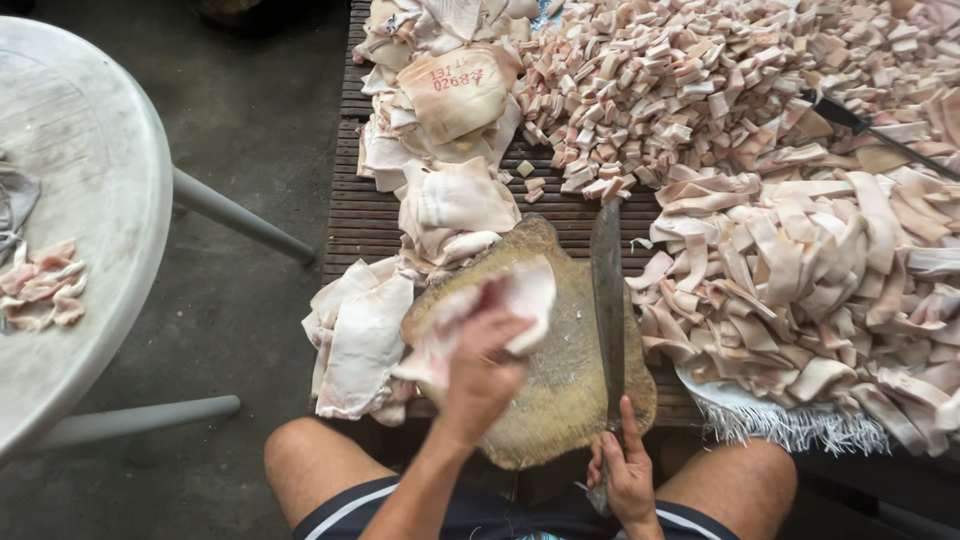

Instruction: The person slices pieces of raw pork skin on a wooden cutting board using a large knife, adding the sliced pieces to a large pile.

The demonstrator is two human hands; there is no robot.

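**Skin sheet over board, knife at rest**

Skin sheet [500, 305], pale pink, slightly blurred, held above the near-left part of the board [560, 400]. Left hand [483, 372] grips it from below, fingers closed into its folds. Board is round, worn, brownish, on a dark slatted bench [365, 215].

Knife [607, 300] lies along the board's right side, long blade pointing away from the person. Right hand [628, 475] wraps the handle at the near edge, fingers curled around it, forefinger stretched up toward the blade.

Left of board: stack of whole sheets [360, 340], more piled behind [450, 150]. Right: heap of long strips [810, 290] on a white fringed sack [770, 420]. Far side: mound of small cut pieces [680, 80]; second knife [870, 125] lying across it.

Far left: white plastic table [100, 200] with a few scraps [42, 285]. Bare knees and dark shorts [480, 515] at bottom.
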